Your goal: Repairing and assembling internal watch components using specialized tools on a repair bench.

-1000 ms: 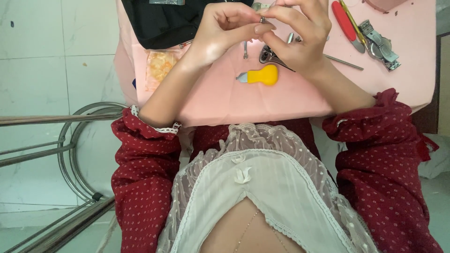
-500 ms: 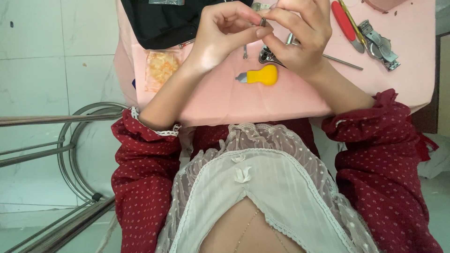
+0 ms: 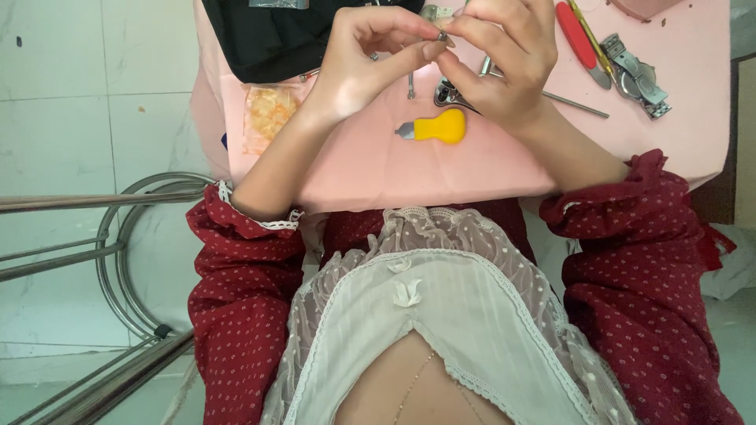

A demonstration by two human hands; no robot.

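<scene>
My left hand [image 3: 370,59] and my right hand [image 3: 496,59] are raised together above a pink table [image 3: 504,161]. Their fingertips meet on a tiny dark metal part [image 3: 442,35], pinched between thumb and forefinger of each hand. Directly below the hands lies a yellow-handled opener tool [image 3: 435,127]. A small steel piece [image 3: 447,94] sits on the table under my right palm, partly hidden. Both red dotted sleeves rest at the table's near edge.
A black cloth pouch [image 3: 276,35] lies at the table's far left, with a clear bag of orange bits [image 3: 268,114] beside it. A red-handled tool [image 3: 579,35], a metal holder [image 3: 634,75] and a thin rod [image 3: 575,104] lie to the right. A steel stool frame [image 3: 118,260] stands on the left.
Both hands have lifted a little and drawn closer, fingertips now pinched on the tiny part. The view has shifted slightly.
</scene>
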